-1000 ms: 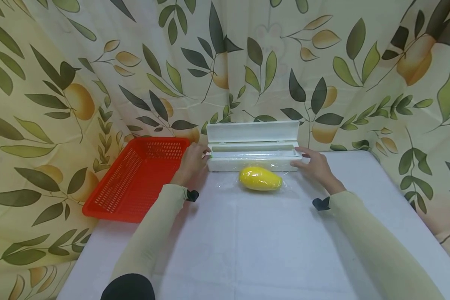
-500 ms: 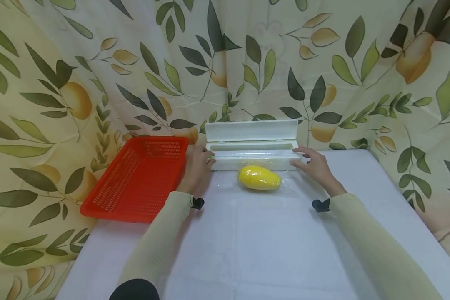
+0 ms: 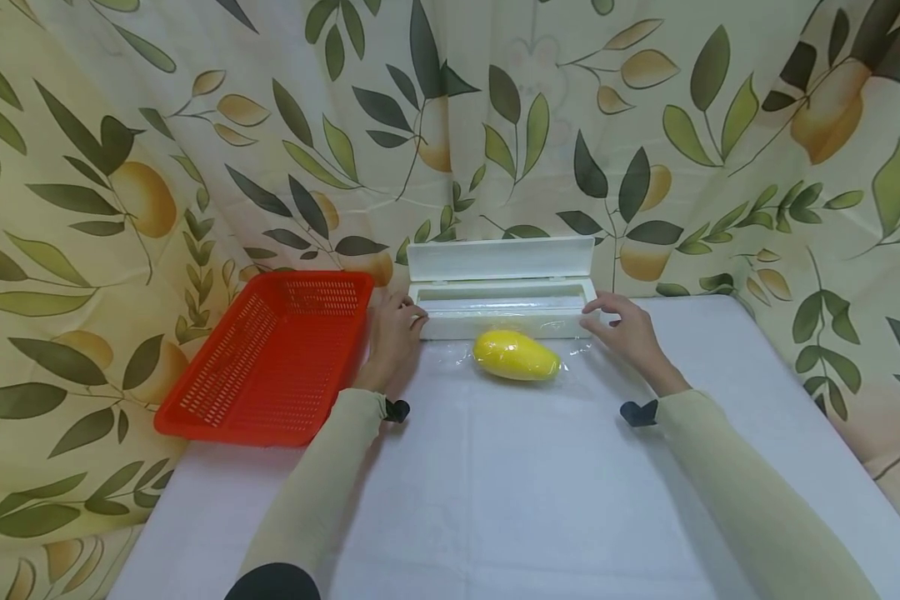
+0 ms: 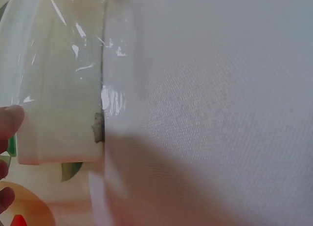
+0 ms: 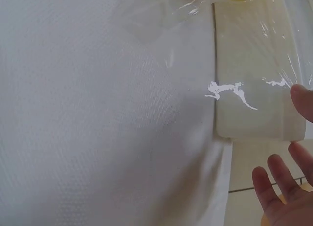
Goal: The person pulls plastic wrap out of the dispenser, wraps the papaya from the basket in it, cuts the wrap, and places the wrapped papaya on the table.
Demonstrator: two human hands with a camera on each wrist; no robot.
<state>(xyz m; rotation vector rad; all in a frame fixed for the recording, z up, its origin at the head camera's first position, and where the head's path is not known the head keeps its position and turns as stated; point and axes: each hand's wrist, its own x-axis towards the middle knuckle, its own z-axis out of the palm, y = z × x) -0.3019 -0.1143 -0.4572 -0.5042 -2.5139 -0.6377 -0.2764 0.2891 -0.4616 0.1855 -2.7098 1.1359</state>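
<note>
A white cling film box (image 3: 457, 327) lies at the far side of the table with its lid (image 3: 501, 260) raised. Clear film (image 5: 239, 101) stretches over its front onto the cloth and around a yellow, mango-shaped fruit (image 3: 516, 356). My left hand (image 3: 392, 337) grips the box's left end, its thumb (image 4: 11, 119) on the edge above a small green part (image 4: 12, 146). At the right end, my right hand (image 3: 633, 335) holds the corner, thumb (image 5: 304, 102) on the filmed edge and index fingertip at the end face. Its other fingers extend past the box.
To the left stands a red plastic basket (image 3: 228, 435), close beside my left forearm. White cloth (image 3: 540, 492) covers the table. A leaf-and-fruit patterned curtain (image 3: 525, 150) hangs right behind the box and along both sides.
My left hand has shifted slightly right and its fingers have drawn in at the box's left end. The right hand stays at its corner. Box and fruit keep their places; the view drifts slightly.
</note>
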